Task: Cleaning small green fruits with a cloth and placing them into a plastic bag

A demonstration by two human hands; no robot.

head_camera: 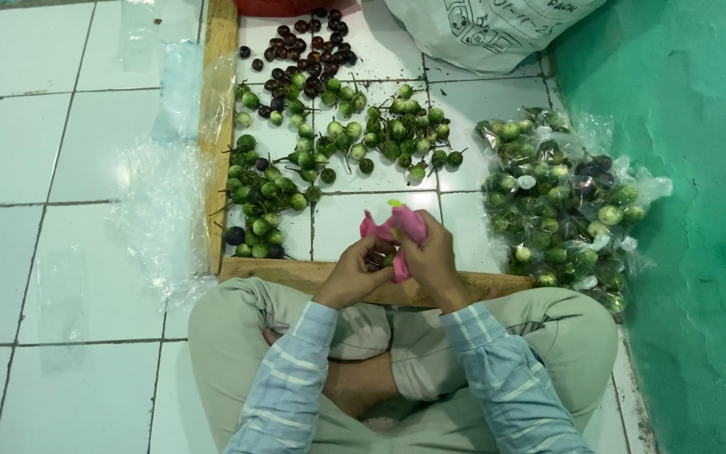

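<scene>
At centre frame, the left hand (353, 273) and the right hand (428, 256) meet over a wooden frame (216, 151) lying on the white tiled floor (60, 168). Both hands are closed on a pink bag (401, 227): the right wraps around its side, and the left pinches its lower edge with bent fingers. What the bag holds cannot be told.

Inside the frame, at 12 o'clock from the hands, loose green fruits (397, 134) lie scattered on the tiles. More lie at 10 o'clock, along the left rail. Dark purple fruits (308, 50) are heaped further up, at 11 o'clock.

At 3 o'clock, against the green wall (699, 252), lies a pile of clear bags (560, 210), each filled with green fruits and a few dark ones. At 1 o'clock, a large white sack (481, 29) sits at the top edge. Empty clear plastic (165, 210) lies outside the frame at 9 o'clock.
</scene>
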